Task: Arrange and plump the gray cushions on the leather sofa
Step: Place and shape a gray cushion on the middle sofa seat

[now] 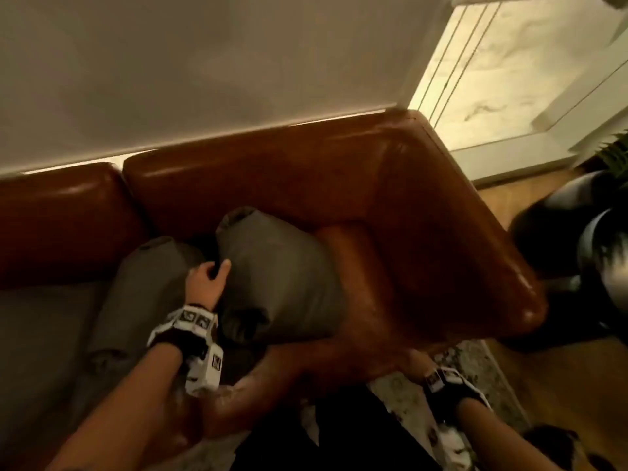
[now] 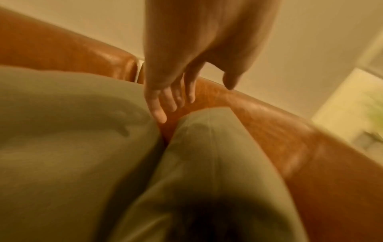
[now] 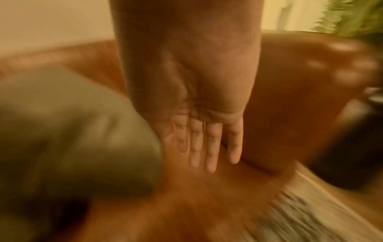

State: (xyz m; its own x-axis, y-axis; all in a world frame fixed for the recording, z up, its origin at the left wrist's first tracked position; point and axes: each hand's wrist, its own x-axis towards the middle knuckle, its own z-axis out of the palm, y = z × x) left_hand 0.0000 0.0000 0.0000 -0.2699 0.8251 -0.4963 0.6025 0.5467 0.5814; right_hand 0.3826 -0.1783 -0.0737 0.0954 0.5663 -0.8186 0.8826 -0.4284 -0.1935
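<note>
Left arm reaches forward from the near left, wrist strapped with a camera rig. Left hand [image 1: 206,279] is out ahead, fingers [image 2: 159,113] loosely extended and spread a bit, thumb apart to the right. Right arm comes in low from the near right; right hand [image 3: 199,124] is flat, fingers [image 3: 211,147] straight and held together. Pretty blurry, though.

Two cushions [image 1: 278,266] [image 1: 142,294] side by side on sofa [image 1: 424,198] seat, against sofa backrest, nearer sofa's right armrest, rug [image 1: 475,375] before sofa, left hand [image 1: 205,277] between cushions
</note>
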